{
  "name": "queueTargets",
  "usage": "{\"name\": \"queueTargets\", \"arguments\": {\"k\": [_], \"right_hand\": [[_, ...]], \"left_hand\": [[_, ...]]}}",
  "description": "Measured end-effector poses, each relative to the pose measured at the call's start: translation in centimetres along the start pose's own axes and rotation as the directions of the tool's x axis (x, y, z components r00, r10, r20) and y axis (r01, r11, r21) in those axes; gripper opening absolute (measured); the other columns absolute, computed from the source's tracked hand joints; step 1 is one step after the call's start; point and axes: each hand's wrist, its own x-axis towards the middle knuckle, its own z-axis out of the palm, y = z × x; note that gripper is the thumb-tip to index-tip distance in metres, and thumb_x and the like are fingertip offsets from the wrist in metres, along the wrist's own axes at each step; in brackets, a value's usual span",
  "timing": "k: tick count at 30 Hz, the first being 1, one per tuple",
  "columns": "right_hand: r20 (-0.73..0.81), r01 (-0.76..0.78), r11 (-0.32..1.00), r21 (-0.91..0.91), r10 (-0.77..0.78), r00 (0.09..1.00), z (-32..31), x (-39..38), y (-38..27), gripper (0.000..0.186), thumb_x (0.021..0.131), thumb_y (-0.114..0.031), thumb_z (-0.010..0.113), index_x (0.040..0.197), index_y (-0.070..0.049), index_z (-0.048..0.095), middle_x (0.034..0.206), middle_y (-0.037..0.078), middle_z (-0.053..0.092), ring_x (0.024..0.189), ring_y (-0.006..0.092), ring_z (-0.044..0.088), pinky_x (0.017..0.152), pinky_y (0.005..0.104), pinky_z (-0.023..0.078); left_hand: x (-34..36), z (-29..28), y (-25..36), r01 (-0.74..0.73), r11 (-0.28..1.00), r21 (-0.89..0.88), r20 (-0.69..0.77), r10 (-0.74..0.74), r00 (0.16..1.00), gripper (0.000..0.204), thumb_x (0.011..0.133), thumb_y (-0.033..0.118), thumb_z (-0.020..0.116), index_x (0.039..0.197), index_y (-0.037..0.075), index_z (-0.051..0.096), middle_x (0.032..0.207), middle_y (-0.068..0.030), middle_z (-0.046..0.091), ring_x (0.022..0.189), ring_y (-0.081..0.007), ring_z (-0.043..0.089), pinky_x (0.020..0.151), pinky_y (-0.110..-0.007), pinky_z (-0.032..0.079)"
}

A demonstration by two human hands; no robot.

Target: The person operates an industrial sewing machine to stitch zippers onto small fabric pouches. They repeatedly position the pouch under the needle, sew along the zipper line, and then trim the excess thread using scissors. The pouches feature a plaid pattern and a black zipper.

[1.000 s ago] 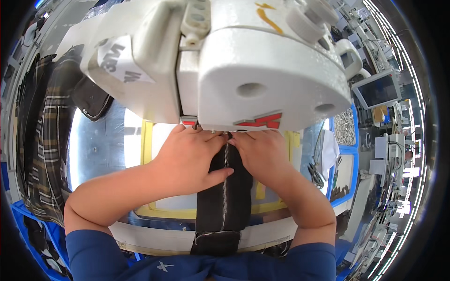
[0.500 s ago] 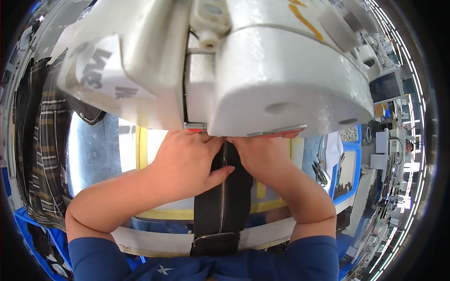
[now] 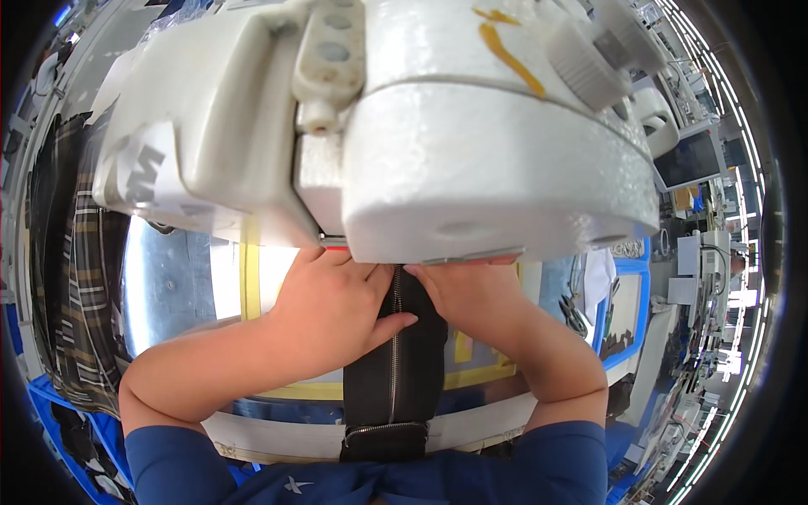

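Observation:
A long black fabric strip with a metal zipper (image 3: 395,370) runs from my body to beneath the white head of a sewing machine (image 3: 497,168). My left hand (image 3: 332,299) lies on the strip's left side, fingers pointing forward and thumb stretched out across the zipper. On the right side rests my right hand (image 3: 471,295), its fingertips close to the zipper teeth. The machine head hides the far ends of several fingers on both hands, and also the needle area. Nearest me, the strip ends in a black part with a second, crosswise zipper (image 3: 387,429).
Plaid and black fabric pieces (image 3: 80,286) hang at the left. Yellow tape (image 3: 250,282) borders the work surface. Scissors or snips (image 3: 574,316) lie to the right, beside a blue-edged tray (image 3: 646,316). A dark monitor (image 3: 690,160) stands farther back.
The machine head now appears lower and slightly left in the picture, as the view has shifted. My hands appear slightly lower, in much the same pose on the strip.

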Motion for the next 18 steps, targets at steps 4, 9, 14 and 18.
{"name": "queueTargets", "arguments": {"k": [4,9,14,18], "right_hand": [[-0.026,0.084,0.994,-0.071,-0.086,0.996,0.0,-1.0,-0.5,0.051,0.096,-0.041,0.074,0.128,-0.002,0.071,0.122,0.014,0.069,0.113,0.0335,0.068,0.093,0.0453,0.055],[-0.103,0.142,0.988,-0.059,-0.147,0.984,0.3,-1.3,-0.7,0.071,0.09,-0.05,0.078,0.135,0.004,0.066,0.122,0.013,0.068,0.114,0.0317,0.067,0.096,0.0439,0.054],[-0.057,0.135,0.99,-0.051,-0.138,0.989,-0.3,-1.3,-0.8,0.074,0.088,-0.049,0.079,0.135,0.007,0.065,0.122,0.015,0.067,0.11,0.0305,0.069,0.098,0.0427,0.054],[-0.07,0.134,0.991,-0.017,-0.135,0.988,-0.4,-1.2,-0.8,0.076,0.086,-0.05,0.08,0.135,0.007,0.065,0.121,0.016,0.067,0.108,0.0303,0.07,0.1,0.0432,0.054]], "left_hand": [[-0.3,0.7,-0.1,-0.06,0.998,0.001,-0.006,0.06,0.998,0.071,0.089,0.056,0.078,0.125,-0.005,0.072,0.119,-0.0145,0.07,0.117,-0.0298,0.064,0.098,-0.043,0.052],[-0.6,1.4,0.3,-0.1,0.985,0.141,-0.075,0.112,0.991,0.083,0.083,0.056,0.081,0.131,-0.01,0.067,0.125,-0.0196,0.067,0.118,-0.0344,0.063,0.104,-0.044,0.053],[-0.6,1.7,0.3,-0.114,0.977,0.178,-0.075,0.129,0.989,0.092,0.084,0.062,0.079,0.135,-0.013,0.065,0.125,-0.0245,0.067,0.109,-0.0364,0.068,0.098,-0.041,0.057],[-0.6,1.6,0.4,-0.095,0.982,0.161,-0.046,0.104,0.994,0.092,0.082,0.061,0.08,0.137,-0.012,0.063,0.12,-0.022,0.066,0.108,-0.0352,0.068,0.097,-0.041,0.057]]}}
